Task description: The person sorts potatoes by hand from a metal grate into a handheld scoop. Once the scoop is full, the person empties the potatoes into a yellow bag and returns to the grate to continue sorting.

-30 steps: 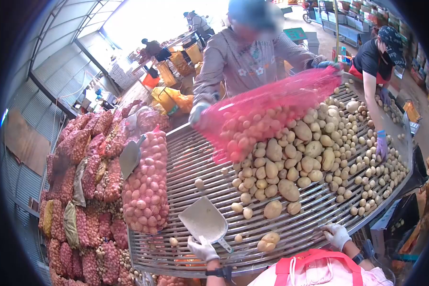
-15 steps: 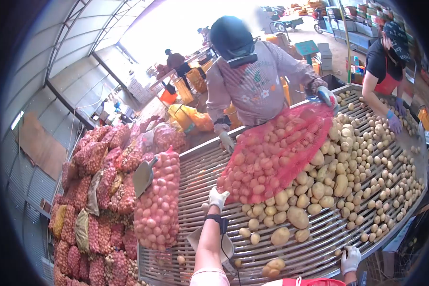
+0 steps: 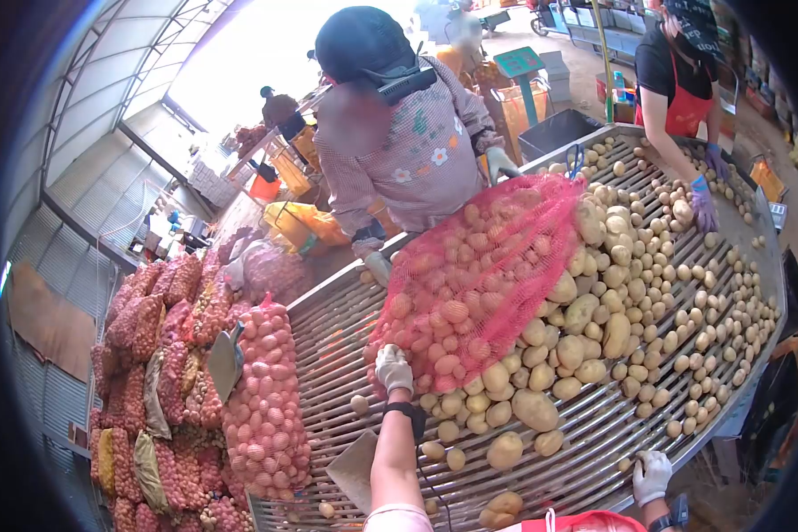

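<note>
My left hand (image 3: 394, 369), in a white glove, is closed on the near lower corner of a red mesh bag (image 3: 470, 284) full of potatoes. The bag lies on a slatted metal table, its right side against a heap of loose potatoes (image 3: 585, 319). My right hand (image 3: 653, 477), also gloved, rests at the table's near edge beside a small potato, fingers bent downward; whether it grips the edge is hidden. Across the table, a co-worker's gloved hands (image 3: 502, 165) are at the bag's far side.
A full mesh bag (image 3: 266, 399) stands at the table's left end with a scoop (image 3: 226, 362) by it. Stacked bags (image 3: 177, 390) are further left. Another co-worker (image 3: 678, 97) reaches over small potatoes at the right. A black crate (image 3: 560, 135) is behind the table.
The view has shifted, so most things appear further left. The co-worker opposite leans lower over the bag, and one of that person's hands has come away from its top right corner. My left hand stays on the bag.
</note>
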`<state>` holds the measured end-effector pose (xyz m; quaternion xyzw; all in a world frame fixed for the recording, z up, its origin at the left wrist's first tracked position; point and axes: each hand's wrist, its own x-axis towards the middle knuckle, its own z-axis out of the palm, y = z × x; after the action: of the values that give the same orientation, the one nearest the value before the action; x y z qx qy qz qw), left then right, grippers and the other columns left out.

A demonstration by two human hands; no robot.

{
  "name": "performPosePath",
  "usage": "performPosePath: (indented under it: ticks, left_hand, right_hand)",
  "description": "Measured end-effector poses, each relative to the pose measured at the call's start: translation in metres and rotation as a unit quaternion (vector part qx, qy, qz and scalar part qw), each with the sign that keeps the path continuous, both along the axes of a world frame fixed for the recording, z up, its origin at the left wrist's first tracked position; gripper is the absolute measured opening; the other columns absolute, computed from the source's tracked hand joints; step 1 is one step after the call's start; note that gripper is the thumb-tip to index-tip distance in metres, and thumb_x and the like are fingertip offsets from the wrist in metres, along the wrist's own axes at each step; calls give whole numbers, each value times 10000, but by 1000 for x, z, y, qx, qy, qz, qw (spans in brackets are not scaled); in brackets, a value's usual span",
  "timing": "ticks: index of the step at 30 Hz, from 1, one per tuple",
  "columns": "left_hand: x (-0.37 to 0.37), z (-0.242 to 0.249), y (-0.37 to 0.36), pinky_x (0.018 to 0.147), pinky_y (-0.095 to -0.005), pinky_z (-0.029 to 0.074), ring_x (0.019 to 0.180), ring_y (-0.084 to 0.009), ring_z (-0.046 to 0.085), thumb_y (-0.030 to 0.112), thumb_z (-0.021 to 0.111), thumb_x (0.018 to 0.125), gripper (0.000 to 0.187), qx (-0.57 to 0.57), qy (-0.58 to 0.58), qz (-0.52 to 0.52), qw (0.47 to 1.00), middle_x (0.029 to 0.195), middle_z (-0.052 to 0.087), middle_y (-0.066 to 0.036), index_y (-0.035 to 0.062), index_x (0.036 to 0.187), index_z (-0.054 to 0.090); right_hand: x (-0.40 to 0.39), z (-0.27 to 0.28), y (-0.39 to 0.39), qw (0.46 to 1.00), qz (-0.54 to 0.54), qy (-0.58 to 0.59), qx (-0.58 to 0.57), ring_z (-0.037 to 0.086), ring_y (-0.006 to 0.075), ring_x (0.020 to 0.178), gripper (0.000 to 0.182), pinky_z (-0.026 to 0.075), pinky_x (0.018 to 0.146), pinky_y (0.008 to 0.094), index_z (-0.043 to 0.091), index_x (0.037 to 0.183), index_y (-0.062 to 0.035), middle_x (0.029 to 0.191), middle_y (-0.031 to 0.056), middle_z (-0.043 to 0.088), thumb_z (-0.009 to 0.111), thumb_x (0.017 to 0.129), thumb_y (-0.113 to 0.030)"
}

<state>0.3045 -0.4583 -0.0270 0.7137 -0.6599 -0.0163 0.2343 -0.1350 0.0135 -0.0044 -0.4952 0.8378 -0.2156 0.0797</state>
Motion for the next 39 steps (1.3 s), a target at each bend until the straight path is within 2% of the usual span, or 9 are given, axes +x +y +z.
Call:
performPosePath:
  ticks: [3, 7, 12, 15, 19, 28, 34, 37, 39]
  left_hand:
    - [-12, 3, 11, 844, -451, 468, 974, -353, 589, 223, 695, 821, 232, -120, 105, -58, 985, 1022, 611, -121, 103, 981, 578]
    - [-4, 12, 1, 793, -455, 468, 892, -361, 591, 164, 675, 826, 141, -13, 28, -7, 999, 933, 606, -155, 71, 878, 581]
    - [6, 3, -18, 700, -335, 460, 756, -158, 523, 123, 579, 931, 112, -48, 325, -40, 944, 847, 589, -52, 11, 924, 593]
    - [-17, 90, 15, 681, -323, 453, 738, -146, 499, 121, 555, 955, 127, -52, 411, -83, 906, 801, 561, -40, 4, 909, 573]
    - [-94, 202, 72, 662, -305, 450, 726, -126, 488, 126, 581, 942, 133, -13, 273, -234, 933, 770, 551, -56, 10, 877, 581]
    - [-244, 383, 189, 595, -310, 465, 589, -185, 556, 75, 586, 892, 75, -87, 250, -485, 834, 691, 567, -103, 28, 833, 592]
    - [-286, 338, 158, 568, -282, 442, 591, -116, 509, 89, 578, 901, 106, -14, 177, -466, 867, 659, 563, -75, -1, 848, 594]
    - [-292, 323, 160, 612, -410, 477, 671, -347, 629, 194, 597, 911, 152, 26, 156, -454, 877, 696, 612, -154, 50, 863, 595]
    - [-303, 339, 170, 599, -382, 469, 623, -299, 607, 193, 613, 908, 172, -5, 173, -451, 876, 674, 601, -144, 41, 830, 592]
  right_hand:
    - [-1, 1, 1, 1000, 4, -7, -5, 590, 323, 871, 125, 460, 791, 451, 660, 882, -88, 884, 111, 649, 641, 760, -108]
    - [-2, 2, 1, 1000, -1, -6, 8, 592, 318, 870, 124, 459, 788, 446, 661, 880, -91, 885, 111, 652, 635, 770, -143]
    - [-1, 2, 1, 1000, -10, -15, -1, 587, 328, 867, 101, 459, 782, 452, 651, 848, -94, 850, 122, 628, 633, 756, -131]
    - [-2, 2, 3, 1000, 0, -11, -3, 589, 326, 847, 107, 461, 765, 455, 652, 847, -94, 847, 123, 633, 629, 760, -152]
    - [-1, 4, 4, 1000, 6, -15, -2, 588, 328, 840, 106, 462, 758, 457, 649, 842, -88, 850, 116, 640, 627, 761, -153]
    - [-3, -6, 7, 1000, -10, -20, -1, 596, 313, 854, 126, 464, 764, 450, 672, 855, -102, 850, 110, 638, 635, 782, -197]
    - [-5, 2, 6, 999, 4, -29, -17, 607, 322, 834, 134, 475, 760, 455, 675, 848, -84, 838, 126, 646, 624, 793, -195]
    - [-6, -1, 7, 999, 8, -36, -31, 618, 317, 834, 139, 483, 750, 454, 680, 854, -86, 842, 126, 659, 611, 806, -197]
    - [-7, -4, 8, 999, 8, -28, -34, 628, 311, 821, 138, 491, 736, 455, 675, 846, -93, 822, 119, 666, 605, 804, -205]
